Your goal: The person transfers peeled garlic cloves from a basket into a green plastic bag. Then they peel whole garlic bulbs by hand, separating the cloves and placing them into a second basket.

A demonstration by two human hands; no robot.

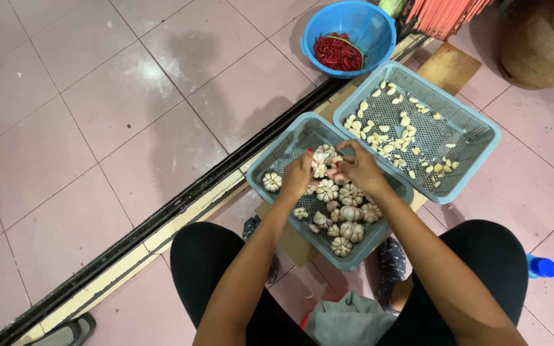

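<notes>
Both of my hands are over a blue perforated basket [270, 154] that holds several whole garlic bulbs [347, 214]. My left hand [297, 174] and my right hand [359, 166] together grip one garlic bulb [321, 161] between the fingertips, just above the heap. A second blue perforated basket [476, 138] to the right holds many peeled garlic cloves [386, 138] spread over its bottom. One bulb [272, 181] lies apart at the left end of the near basket.
A round blue colander [312, 32] with red chillies [338, 52] stands on the floor behind the baskets. A dark floor track [181, 205] runs diagonally. A wooden board [447, 64] lies under the far basket. My knees flank the near basket; a blue cap [542, 266] is at right.
</notes>
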